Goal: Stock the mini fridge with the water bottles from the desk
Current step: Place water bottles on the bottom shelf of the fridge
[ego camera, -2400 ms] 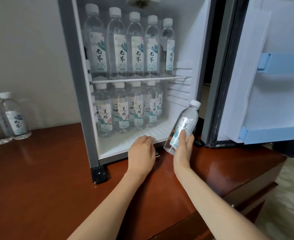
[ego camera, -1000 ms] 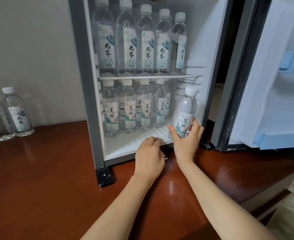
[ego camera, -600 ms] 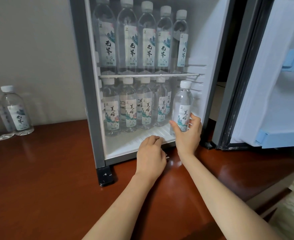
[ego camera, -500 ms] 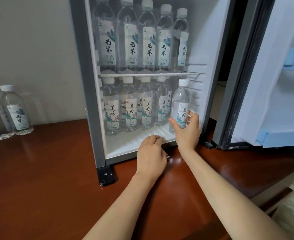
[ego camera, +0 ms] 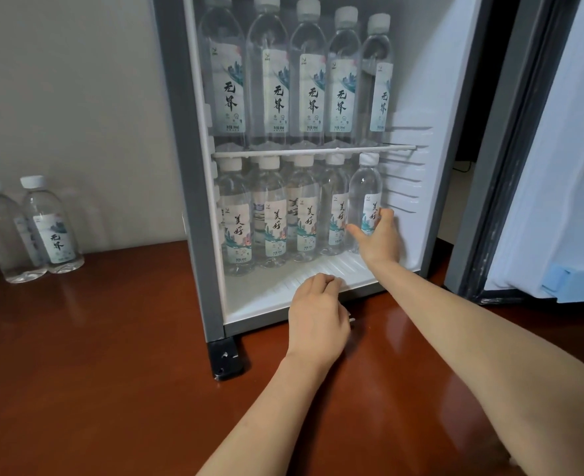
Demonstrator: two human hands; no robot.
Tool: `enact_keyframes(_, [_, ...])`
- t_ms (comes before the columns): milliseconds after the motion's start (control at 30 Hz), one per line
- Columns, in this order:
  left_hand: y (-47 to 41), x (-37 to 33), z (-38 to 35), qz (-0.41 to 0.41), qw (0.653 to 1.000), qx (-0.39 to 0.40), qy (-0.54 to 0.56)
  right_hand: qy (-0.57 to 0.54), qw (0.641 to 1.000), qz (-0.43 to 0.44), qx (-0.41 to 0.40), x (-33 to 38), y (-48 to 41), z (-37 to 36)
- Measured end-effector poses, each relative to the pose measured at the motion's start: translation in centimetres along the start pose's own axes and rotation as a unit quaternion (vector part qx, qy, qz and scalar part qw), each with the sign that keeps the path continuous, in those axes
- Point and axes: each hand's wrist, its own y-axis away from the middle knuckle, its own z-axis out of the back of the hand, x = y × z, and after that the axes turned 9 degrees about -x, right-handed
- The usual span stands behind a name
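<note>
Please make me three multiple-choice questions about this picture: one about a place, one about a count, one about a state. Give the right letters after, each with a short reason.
1. Where is the bottle that the right grip holds?
A. On the desk by the wall
B. In the lower level of the fridge, at the right end of the lower row
C. On the upper shelf

2. How many bottles show on the upper shelf?
A. Three
B. Eight
C. Five

3. How is the fridge door?
A. Open, swung to the right
B. Shut
C. Taken off

Answers:
1 B: it stands upright under the upper shelf, beside the lower row.
2 C: five white caps stand in one line.
3 A: the inside is in full view.
</note>
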Motion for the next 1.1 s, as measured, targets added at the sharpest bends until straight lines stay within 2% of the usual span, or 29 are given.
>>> enact_keyframes(467, [-0.4,0.2,-0.3,0.004,1.0,0.002,-0.003,0.012,1.0,0.016,0.0,-0.1,-1.0,-1.7])
enact_keyframes(1100, [-0.3,0.0,-0.3,0.009,1.0,0.004,-0.004,-0.014,0.996,0.006,0.083,-0.3,-0.7,-1.2])
